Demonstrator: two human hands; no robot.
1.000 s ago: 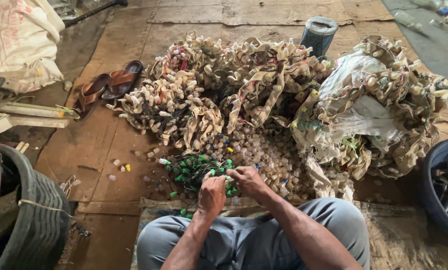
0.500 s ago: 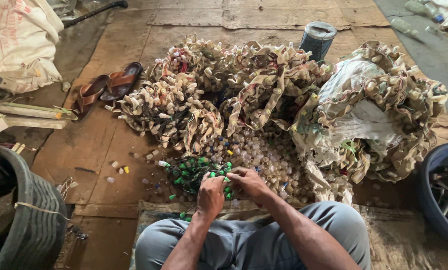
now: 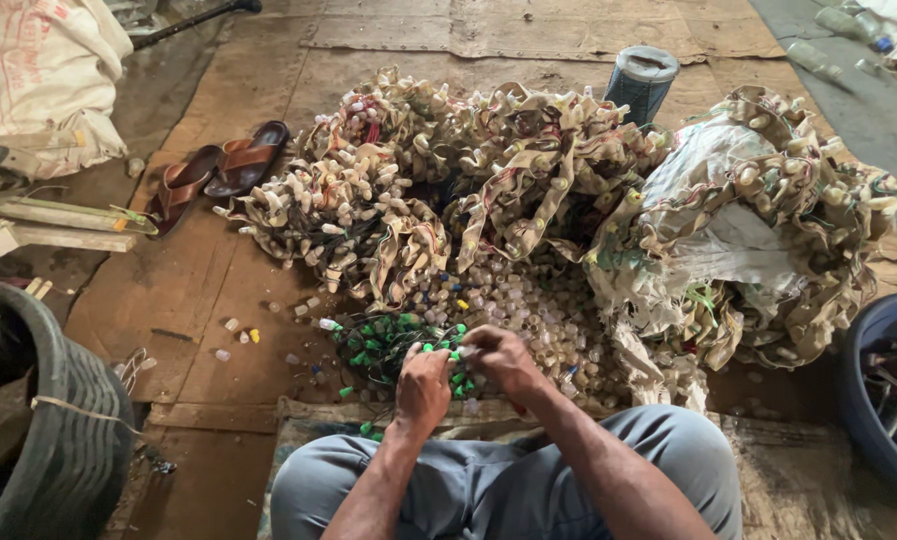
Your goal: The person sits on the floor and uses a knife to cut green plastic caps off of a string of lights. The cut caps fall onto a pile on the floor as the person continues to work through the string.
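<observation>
I sit cross-legged on the floor with both hands together in front of my knees. My left hand and my right hand pinch a strand of wire set with small green caps, part of a tangle lying just ahead of them. Beyond it spreads a layer of loose pale caps. Behind that rises a big heap of dirty beige strips studded with small sockets. What exactly sits between the fingertips is too small to make out.
A torn white sack lies in the heap at right. Brown sandals rest at left, a dark roll at the back. A black tub stands at lower left, a blue tub at right, wooden slats at left.
Both hands have stayed at the green-capped strand, the fingers shifting slightly along it. The heap and everything around it lie as before.
</observation>
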